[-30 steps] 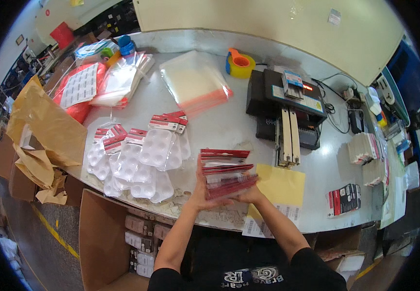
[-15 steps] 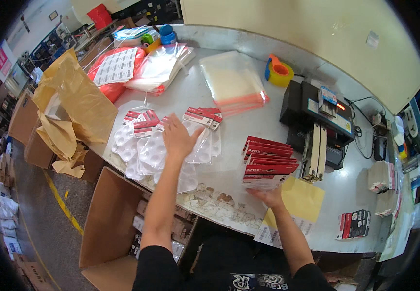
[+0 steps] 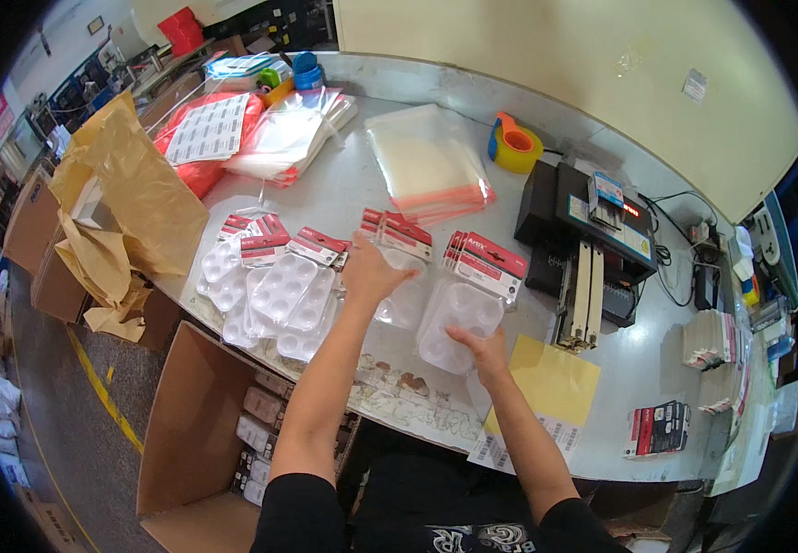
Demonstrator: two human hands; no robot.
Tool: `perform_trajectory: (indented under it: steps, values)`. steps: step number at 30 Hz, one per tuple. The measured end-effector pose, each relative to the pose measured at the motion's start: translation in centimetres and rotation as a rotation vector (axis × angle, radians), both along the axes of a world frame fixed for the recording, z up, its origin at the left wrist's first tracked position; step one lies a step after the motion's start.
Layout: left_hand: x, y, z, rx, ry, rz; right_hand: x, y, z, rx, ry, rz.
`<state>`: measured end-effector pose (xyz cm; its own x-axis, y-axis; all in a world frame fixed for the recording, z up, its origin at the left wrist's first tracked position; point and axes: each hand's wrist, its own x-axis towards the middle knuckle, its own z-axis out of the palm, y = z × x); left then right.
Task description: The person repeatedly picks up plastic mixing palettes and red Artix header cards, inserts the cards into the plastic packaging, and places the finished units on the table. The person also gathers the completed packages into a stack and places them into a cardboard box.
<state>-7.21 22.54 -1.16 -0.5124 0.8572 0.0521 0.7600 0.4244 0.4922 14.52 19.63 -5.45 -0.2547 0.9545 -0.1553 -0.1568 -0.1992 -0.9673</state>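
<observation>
My right hand (image 3: 484, 355) grips the lower right edge of a stack of clear plastic paint palettes (image 3: 459, 323) with red header cards, its thumb on top. The stack lies tilted, wells showing. Just left of it, my left hand (image 3: 371, 275) is at the left side of a second group of palettes (image 3: 401, 300), thumb across them and fingertips by their red cards; its other fingers are partly hidden. Further left, a loose pile of palettes (image 3: 279, 295) with red-and-white cards lies fanned near the table's front edge.
Clear bags (image 3: 431, 161) lie at the back, near a tape dispenser (image 3: 514, 146). A black machine (image 3: 592, 217) stands right, with yellow paper (image 3: 555, 378) before it and dark-and-red cards (image 3: 657, 429) beyond. Brown paper (image 3: 141, 184) stands left; an open carton (image 3: 196, 424) sits below the table edge.
My right hand's stack has tipped from upright to lying back, its wells now showing. My left hand has moved right across the pile, and one group of palettes has shifted right with it.
</observation>
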Motion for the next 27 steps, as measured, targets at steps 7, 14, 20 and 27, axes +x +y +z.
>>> perform_trajectory:
  steps: [7,14,20,27]
  values:
    - [2.6,-1.2,0.4,0.053,-0.146,-0.109,2.2,-1.3,2.1,0.002,0.09,0.061]
    - [5.4,-6.5,-2.8,0.51,-0.701,-0.297,4.7,-1.6,4.2,-0.035,0.152,0.256]
    - [8.2,-8.8,-2.4,0.528,-1.184,-0.405,3.4,-2.2,3.6,0.138,0.001,0.339]
    - [5.5,-11.6,-0.7,0.304,-0.976,-0.768,4.3,-2.8,1.2,0.358,-0.12,0.431]
